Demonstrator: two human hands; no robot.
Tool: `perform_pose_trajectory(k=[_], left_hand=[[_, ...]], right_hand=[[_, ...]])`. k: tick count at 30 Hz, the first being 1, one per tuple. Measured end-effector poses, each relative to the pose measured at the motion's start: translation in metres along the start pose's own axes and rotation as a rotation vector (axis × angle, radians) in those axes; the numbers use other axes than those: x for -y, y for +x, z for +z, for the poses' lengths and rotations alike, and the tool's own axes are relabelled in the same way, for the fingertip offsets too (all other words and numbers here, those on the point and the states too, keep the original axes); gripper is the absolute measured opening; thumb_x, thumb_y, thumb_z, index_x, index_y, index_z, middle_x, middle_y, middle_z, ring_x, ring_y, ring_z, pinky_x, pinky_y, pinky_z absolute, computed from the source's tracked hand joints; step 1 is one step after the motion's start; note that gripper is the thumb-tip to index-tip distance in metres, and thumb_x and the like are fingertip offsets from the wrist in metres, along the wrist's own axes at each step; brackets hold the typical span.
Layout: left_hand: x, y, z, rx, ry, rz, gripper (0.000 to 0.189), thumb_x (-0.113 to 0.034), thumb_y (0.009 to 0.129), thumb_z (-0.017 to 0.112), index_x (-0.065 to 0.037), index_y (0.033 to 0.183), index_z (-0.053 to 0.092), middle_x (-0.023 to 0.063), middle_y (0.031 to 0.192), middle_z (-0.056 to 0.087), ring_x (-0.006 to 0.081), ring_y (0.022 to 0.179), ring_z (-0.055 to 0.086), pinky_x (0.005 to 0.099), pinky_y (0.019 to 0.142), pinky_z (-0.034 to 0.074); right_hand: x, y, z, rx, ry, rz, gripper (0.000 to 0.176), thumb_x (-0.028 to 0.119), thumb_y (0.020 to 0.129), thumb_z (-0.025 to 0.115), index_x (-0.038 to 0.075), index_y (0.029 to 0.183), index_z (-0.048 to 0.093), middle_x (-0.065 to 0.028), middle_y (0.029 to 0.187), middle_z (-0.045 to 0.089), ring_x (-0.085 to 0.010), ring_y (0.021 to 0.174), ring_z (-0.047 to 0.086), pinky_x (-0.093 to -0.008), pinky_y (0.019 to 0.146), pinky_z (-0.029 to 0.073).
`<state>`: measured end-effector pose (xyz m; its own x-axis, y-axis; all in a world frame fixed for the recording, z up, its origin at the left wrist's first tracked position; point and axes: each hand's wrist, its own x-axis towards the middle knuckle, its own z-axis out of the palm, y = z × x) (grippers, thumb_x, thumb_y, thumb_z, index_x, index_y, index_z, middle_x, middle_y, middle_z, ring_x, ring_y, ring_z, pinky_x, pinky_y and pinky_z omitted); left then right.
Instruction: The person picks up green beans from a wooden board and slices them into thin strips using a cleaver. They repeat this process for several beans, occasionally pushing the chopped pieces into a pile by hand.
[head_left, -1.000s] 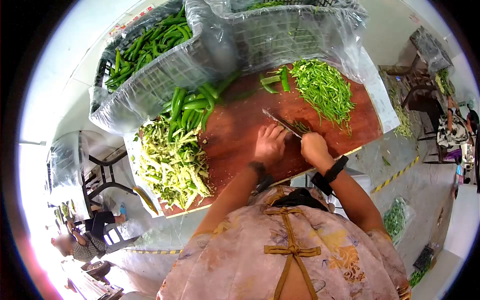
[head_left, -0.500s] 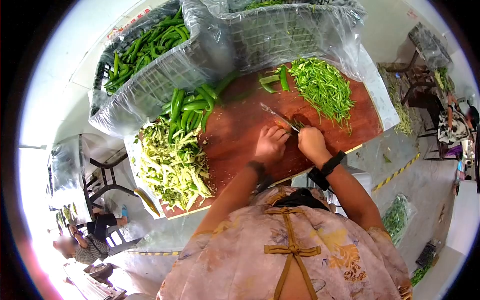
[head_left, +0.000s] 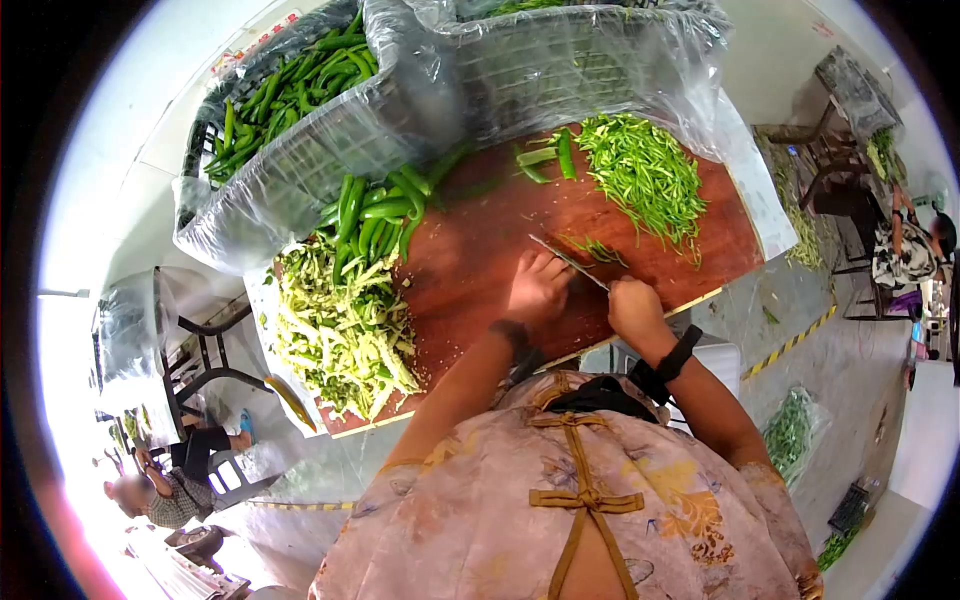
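My right hand [head_left: 638, 308] is closed around the handle of a knife [head_left: 568, 262], whose thin blade slants up and left across the board. Just left of the blade, my left hand [head_left: 538, 288] rests on the wooden board [head_left: 480, 300] with its fingers curled; what lies under them is hidden. A few thin green pepper strips [head_left: 597, 250] lie just beyond the blade. Farther off is a large heap of shredded green pepper [head_left: 645, 180], with some pepper pieces [head_left: 550, 162] beside it.
Whole green peppers [head_left: 375, 215] lie at the board's left, above a heap of pale pepper cores and scraps [head_left: 345, 330]. Plastic-lined crates [head_left: 580, 75] stand along the far edge, one holding peppers [head_left: 295, 95]. Other people [head_left: 180, 495] sit at both sides.
My right hand has drawn back toward me and slightly right with the knife. The cut strips beyond the blade now show plainly. My left hand has barely moved.
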<state>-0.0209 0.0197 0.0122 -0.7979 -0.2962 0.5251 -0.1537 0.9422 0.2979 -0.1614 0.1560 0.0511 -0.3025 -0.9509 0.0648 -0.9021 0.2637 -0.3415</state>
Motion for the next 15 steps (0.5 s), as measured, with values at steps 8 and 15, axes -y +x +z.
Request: perform_pose_trajectory(k=[8, 15], left_hand=[[0.001, 0.002, 0.001, 0.0, -0.046, -0.001, 0.031, -0.008, 0.065, 0.06, -0.006, 0.096, 0.061, 0.0043, 0.097, 0.057, 0.0226, 0.097, 0.051, 0.0413, 0.088, 0.037], [0.0, -0.001, 0.008, -0.016, -0.05, -0.032, 0.025, -0.009, 0.065, 0.061, -0.007, 0.09, 0.062, 0.0041, 0.094, 0.057, 0.0235, 0.095, 0.051, 0.0425, 0.086, 0.037]], right_hand=[[0.012, 0.042, 0.012, 0.05, -0.042, 0.032, 0.013, 0.008, 0.075, 0.056, -0.001, 0.066, 0.059, -0.0227, 0.071, 0.059, -0.0388, 0.066, 0.058, -0.045, 0.06, 0.048], [-0.002, 0.015, 0.0, 0.039, -0.027, 0.057, 0.015, 0.012, 0.076, 0.058, -0.002, 0.069, 0.058, -0.0223, 0.072, 0.058, -0.0398, 0.068, 0.058, -0.047, 0.064, 0.047]])
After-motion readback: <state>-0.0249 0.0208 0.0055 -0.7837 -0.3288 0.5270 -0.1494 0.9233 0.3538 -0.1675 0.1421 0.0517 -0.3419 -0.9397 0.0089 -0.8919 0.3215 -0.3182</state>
